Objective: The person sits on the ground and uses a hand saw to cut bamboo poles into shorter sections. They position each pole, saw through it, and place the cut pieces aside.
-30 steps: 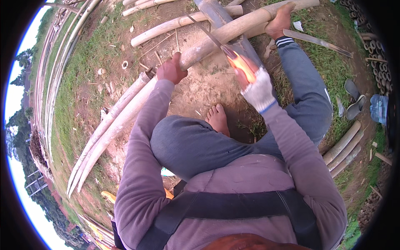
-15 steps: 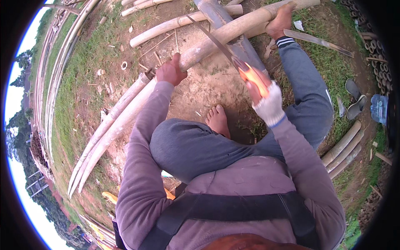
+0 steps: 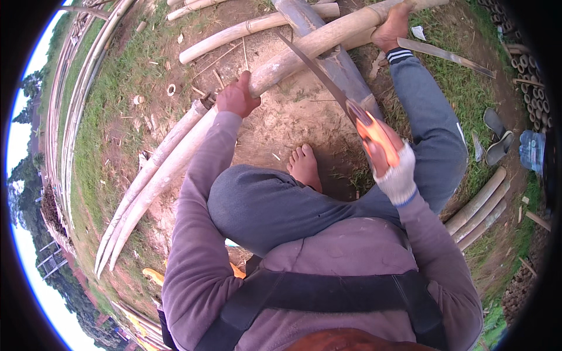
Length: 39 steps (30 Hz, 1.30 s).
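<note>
A long pale bamboo pole (image 3: pixel 280 65) runs slantwise from the lower left to the upper right. My left hand (image 3: pixel 239 98) is closed round it, with part of the grip hidden from above. In my right hand (image 3: pixel 386 153), which has a white knit cuff at the wrist, is the orange handle of a hand saw (image 3: pixel 321 75). The saw's blade crosses the pole beyond my left hand. Under the pole lies a thick grey bamboo log (image 3: pixel 357 83). My bare right foot (image 3: pixel 393 28) presses on the pole's far part.
A second bamboo pole (image 3: pixel 170 137) lies beside the held one at left. Another bamboo piece (image 3: pixel 234 37) rests behind. On the right are a split bamboo strip (image 3: pixel 448 56), grey sandals (image 3: pixel 499 146), a blue water jug (image 3: pixel 531 151) and stacked bamboo pieces (image 3: pixel 535 105).
My right hand has drawn the saw back toward me and to the right, so its blade tip is nearer the pole. My left hand keeps its grip on the pole.
</note>
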Available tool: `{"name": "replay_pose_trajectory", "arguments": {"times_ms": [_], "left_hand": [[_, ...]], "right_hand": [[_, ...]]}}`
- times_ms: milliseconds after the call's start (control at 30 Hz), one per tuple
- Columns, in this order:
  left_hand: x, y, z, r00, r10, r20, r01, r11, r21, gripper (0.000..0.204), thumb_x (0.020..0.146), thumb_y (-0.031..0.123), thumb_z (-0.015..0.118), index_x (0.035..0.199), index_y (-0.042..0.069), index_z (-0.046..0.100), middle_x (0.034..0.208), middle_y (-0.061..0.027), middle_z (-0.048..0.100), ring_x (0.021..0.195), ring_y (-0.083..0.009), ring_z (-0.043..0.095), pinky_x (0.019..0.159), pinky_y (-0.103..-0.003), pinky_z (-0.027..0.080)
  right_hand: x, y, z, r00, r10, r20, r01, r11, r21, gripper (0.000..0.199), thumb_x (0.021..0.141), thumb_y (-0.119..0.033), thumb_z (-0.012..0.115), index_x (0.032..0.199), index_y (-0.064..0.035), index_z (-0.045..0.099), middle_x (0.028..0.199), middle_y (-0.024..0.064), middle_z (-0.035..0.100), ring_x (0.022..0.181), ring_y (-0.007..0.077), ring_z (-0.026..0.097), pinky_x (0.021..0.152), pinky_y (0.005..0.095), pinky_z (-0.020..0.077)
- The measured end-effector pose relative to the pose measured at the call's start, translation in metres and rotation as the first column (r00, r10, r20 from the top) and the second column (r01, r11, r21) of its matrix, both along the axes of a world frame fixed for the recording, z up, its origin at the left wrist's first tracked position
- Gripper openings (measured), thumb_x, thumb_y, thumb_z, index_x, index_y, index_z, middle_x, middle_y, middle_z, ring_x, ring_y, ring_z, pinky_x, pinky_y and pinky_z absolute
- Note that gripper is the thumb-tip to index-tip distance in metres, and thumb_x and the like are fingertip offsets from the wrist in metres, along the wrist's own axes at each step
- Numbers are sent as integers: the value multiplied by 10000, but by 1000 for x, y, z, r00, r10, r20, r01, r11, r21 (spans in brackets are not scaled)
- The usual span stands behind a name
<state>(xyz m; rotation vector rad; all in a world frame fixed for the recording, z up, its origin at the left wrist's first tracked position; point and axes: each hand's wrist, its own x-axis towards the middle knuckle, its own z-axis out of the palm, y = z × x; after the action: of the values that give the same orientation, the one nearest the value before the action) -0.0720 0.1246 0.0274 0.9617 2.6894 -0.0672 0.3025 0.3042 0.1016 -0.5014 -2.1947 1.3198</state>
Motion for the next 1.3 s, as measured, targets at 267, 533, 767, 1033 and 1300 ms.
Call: {"name": "replay_pose_trajectory", "arguments": {"times_ms": [267,533,767,1033,1300], "left_hand": [[-5,7,3,1000,-14,-2,14,1000,-16,724,809,417,904,1396,173,558,1219,-231,759,1102,-437,767,968,-530,614],[-4,1,-6,1000,-16,-13,16,999,-33,854,829,440,863,1564,189,509,1228,-241,769,1105,-447,769,964,-524,614],[3,7,0,999,-33,11,33,999,11,740,819,425,897,1417,176,541,1239,-240,743,1101,-438,770,951,-528,625],[-2,1,-7,1000,-28,-11,28,999,30,759,831,412,895,1448,182,515,1240,-243,742,1116,-444,763,951,-536,616],[-1,7,-5,999,-49,-8,49,999,-4,875,818,454,876,1565,211,491,1235,-238,762,1120,-433,766,971,-526,608]], "right_hand": [[-101,24,-12,994,-67,-81,69,997,31,383,996,-243,807,1269,20,750,1077,239,803,971,377,797,843,398,605],[3,-1,-5,1000,4,-12,-4,1000,-14,502,1083,-311,706,1399,77,666,1270,210,767,1127,323,763,966,417,585],[-119,27,-19,996,-90,6,89,991,99,436,1011,-308,787,1267,42,738,1033,282,782,990,401,786,812,400,605],[33,-1,-3,998,61,20,-59,995,-79,502,1091,-273,684,1435,89,633,1315,206,751,1101,290,755,968,386,585],[-125,24,-26,998,-67,-20,67,998,10,382,1030,-235,768,1282,48,728,1063,251,783,960,367,782,820,396,602]]}}
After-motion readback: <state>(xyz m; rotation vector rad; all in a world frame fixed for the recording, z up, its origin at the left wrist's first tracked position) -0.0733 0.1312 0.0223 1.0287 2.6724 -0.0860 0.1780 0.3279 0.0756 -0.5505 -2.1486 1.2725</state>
